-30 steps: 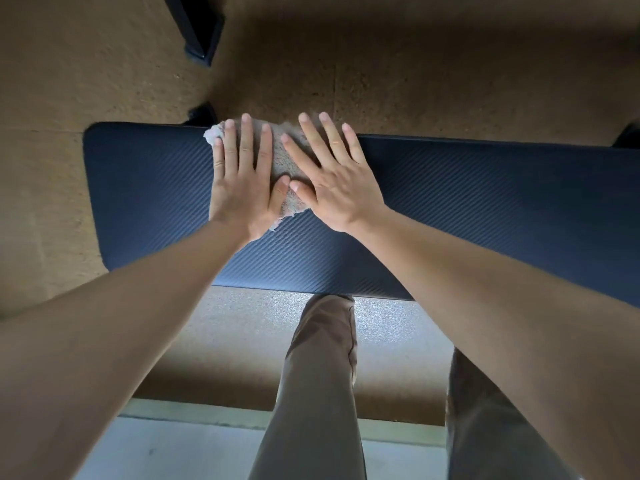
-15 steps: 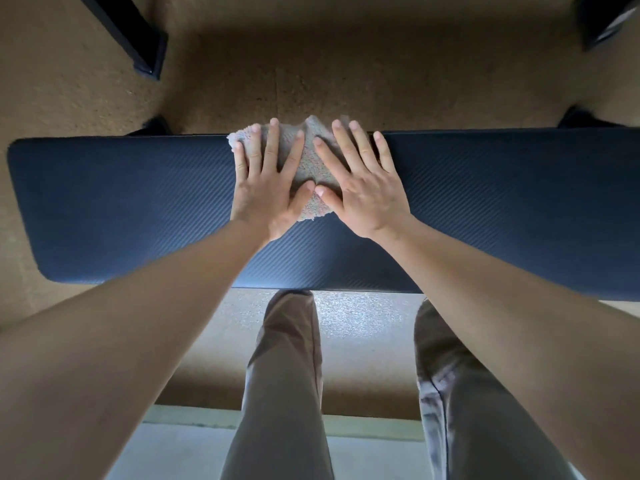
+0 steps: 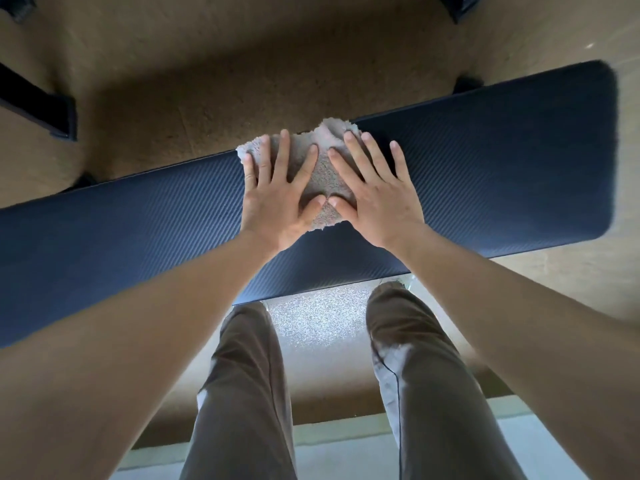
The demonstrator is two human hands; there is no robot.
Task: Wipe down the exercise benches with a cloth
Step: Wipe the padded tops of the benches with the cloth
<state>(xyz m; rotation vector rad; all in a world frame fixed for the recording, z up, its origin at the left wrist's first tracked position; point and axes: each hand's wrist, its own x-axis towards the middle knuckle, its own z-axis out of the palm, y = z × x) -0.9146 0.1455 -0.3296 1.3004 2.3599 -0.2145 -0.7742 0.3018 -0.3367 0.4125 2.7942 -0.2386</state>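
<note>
Pressing nubby cloth onto ribbed bench

A single wide-angle head view looks steeply down, close above the left hand and right hand. The bench runs crosswise beneath them, with the trouser legs nearer the camera.

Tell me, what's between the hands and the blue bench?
A cloth, pressed flat onto the bench under the left hand and right hand; the head view shows it.

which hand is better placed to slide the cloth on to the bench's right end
Probably the right hand: it lies flat on the cloth on the side nearer that end of the bench; the left hand sits farther.
</note>
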